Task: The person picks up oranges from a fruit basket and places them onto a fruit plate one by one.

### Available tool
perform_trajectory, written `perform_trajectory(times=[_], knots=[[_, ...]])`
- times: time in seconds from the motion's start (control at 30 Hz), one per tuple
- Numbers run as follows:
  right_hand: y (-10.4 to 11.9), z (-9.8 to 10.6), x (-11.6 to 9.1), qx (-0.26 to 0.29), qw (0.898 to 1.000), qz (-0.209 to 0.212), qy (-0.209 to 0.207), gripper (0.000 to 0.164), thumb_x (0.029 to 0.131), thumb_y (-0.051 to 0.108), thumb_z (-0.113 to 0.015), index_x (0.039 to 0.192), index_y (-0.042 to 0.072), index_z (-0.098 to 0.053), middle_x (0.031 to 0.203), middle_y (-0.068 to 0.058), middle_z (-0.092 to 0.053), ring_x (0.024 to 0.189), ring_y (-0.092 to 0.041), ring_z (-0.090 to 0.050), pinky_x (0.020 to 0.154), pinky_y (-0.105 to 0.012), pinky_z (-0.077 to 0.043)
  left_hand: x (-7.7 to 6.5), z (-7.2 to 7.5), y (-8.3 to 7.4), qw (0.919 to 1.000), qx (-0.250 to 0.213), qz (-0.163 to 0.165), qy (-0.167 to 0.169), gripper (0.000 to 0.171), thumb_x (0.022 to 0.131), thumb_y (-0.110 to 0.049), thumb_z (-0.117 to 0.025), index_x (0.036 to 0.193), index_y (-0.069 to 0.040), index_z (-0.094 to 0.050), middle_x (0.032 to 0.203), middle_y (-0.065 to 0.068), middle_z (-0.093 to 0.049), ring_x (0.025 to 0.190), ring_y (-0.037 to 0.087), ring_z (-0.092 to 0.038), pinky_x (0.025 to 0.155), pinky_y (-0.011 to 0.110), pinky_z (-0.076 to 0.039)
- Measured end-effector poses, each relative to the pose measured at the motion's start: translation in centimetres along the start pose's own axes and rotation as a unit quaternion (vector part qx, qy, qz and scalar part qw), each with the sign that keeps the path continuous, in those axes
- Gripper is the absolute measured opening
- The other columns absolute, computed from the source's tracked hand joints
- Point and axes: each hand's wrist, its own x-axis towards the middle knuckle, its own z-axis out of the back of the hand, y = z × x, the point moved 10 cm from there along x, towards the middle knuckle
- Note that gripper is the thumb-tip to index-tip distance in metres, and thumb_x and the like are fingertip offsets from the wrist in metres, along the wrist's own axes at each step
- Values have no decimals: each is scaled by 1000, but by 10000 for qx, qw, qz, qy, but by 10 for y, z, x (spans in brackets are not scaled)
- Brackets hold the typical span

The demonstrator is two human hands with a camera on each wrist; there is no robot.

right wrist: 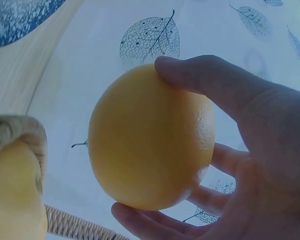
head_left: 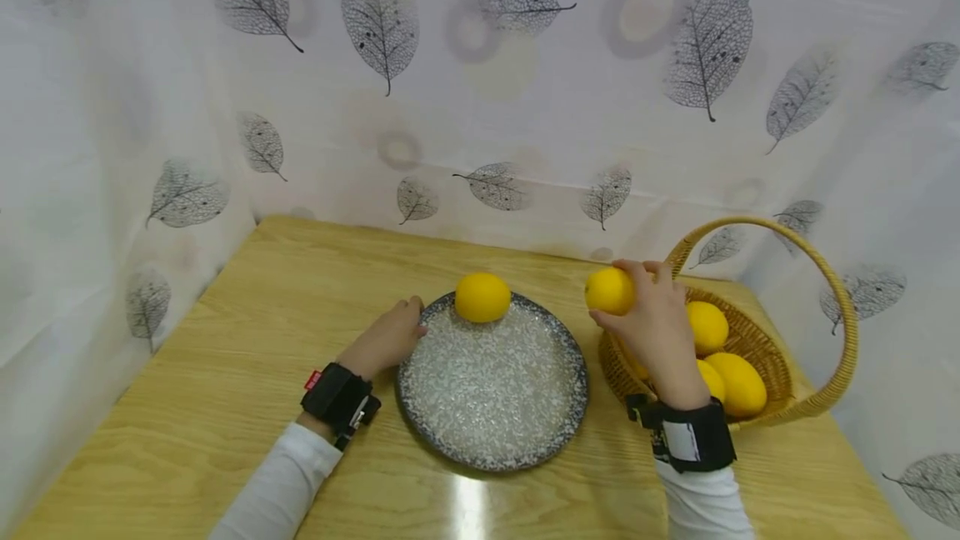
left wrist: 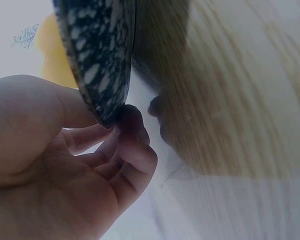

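My left hand (head_left: 390,333) pinches the left rim of a round speckled grey plate (head_left: 495,390) with a dark edge. In the left wrist view the thumb lies on one face of the plate's rim (left wrist: 97,60) and curled fingers on the other. One yellow lemon (head_left: 482,297) sits at the plate's far edge. My right hand (head_left: 660,336) holds another lemon (head_left: 609,291) between thumb and fingers, over the left side of a wicker basket (head_left: 780,373). In the right wrist view that held lemon (right wrist: 150,140) shows whole, with the thumb on top and fingers below.
Several more lemons (head_left: 738,384) lie in the basket, whose tall arched handle (head_left: 847,315) rises at the right. The wooden table (head_left: 315,273) ends at a white curtain (head_left: 322,148) with a leaf print, behind and at both sides.
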Motion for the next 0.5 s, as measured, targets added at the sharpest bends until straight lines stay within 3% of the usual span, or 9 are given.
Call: perform_trajectory(times=[0.27, 0.5], knots=[[9, -9, 0, 260, 9991, 14, -322, 68, 83, 24, -84, 143, 11, -52, 143, -30, -41, 120, -54, -41, 91, -65, -44, -2, 1, -3, 10000, 39, -39, -42, 38, 105, -11, -51, 136, 11, -45, 124, 31, -58, 114, 39, -62, 98, 51, -52], [22, -25, 4, 286, 9988, 237, -307, 69, 82, 23, -85, 142, 12, -52, 146, -28, -40, 125, -53, -40, 93, -66, -47, -3, 2, -6, 9999, 119, -66, -101, 41, 105, -10, -51, 139, 13, -43, 127, 33, -56, 120, 43, -60, 102, 53, -50]])
